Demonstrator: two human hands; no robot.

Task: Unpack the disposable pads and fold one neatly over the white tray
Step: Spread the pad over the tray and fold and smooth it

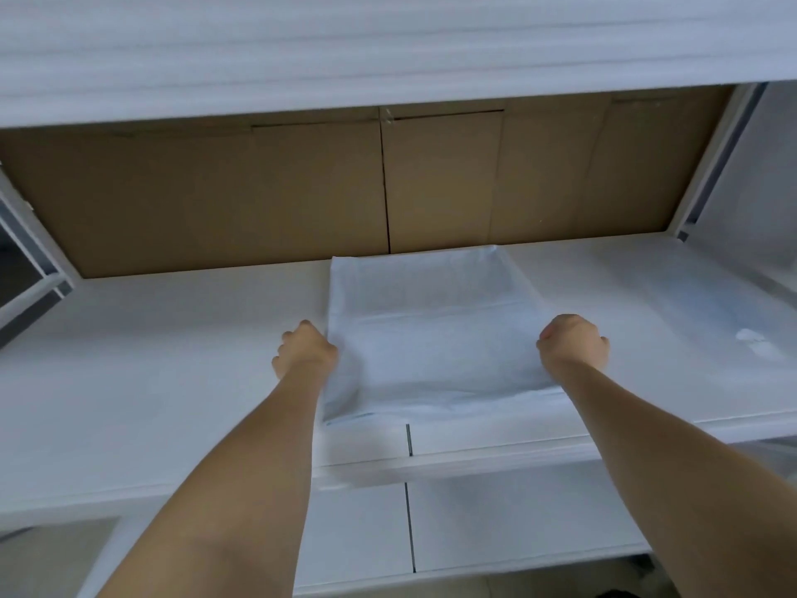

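A pale blue-white disposable pad (435, 338) is draped over a tray-shaped form on the white shelf, sagging in the middle; the tray itself is hidden under it. My left hand (304, 353) grips the pad's left edge with curled fingers. At the right edge, my right hand (573, 343) does the same. Both forearms reach in from the bottom of the view.
The white shelf surface (172, 360) extends left and right of the pad. Brown cardboard (258, 196) lines the back. A clear plastic wrapper (750, 338) lies at the right. A white upper shelf (388, 49) hangs overhead. Metal frame posts (707, 166) stand at the sides.
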